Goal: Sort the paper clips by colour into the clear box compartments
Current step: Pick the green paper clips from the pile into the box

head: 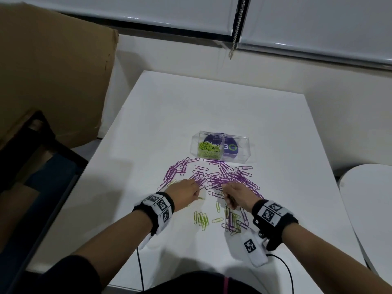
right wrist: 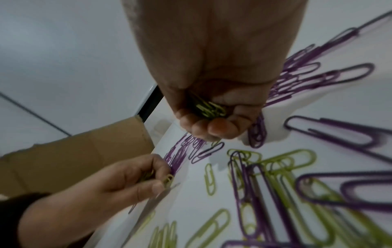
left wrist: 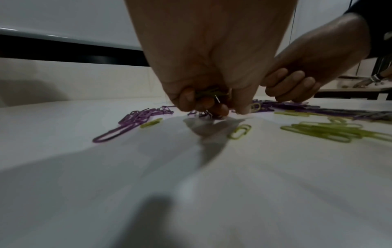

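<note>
A large brown cardboard box stands beyond the left edge of the white surface, well left of the clear plastic two-compartment box that serves as landmark. Nearer the person than that box and to its left, the left hand reaches down with curled fingers closed round a small bunch of yellow-green paper clips, its tips touching the loose purple paper clips; it seems to be gathering several greens per trip rather than carrying them singly.

The purple clips spread in a wide heap just in front of the clear box, apparently left in place while the greens are picked out first. The box's left compartment already holds a mound of sorted green clips; its right compartment looks empty, a round purple label showing through.

Nearer still, a scatter of loose yellow-green clips lies apart from the heap, some mixed with purple ones.

To the right of these, the right hand is likewise curled, clutching its own bundle of green clips against the palm while its fingertips hover over the heap. Sorting appears roughly midway through the greens.
</note>
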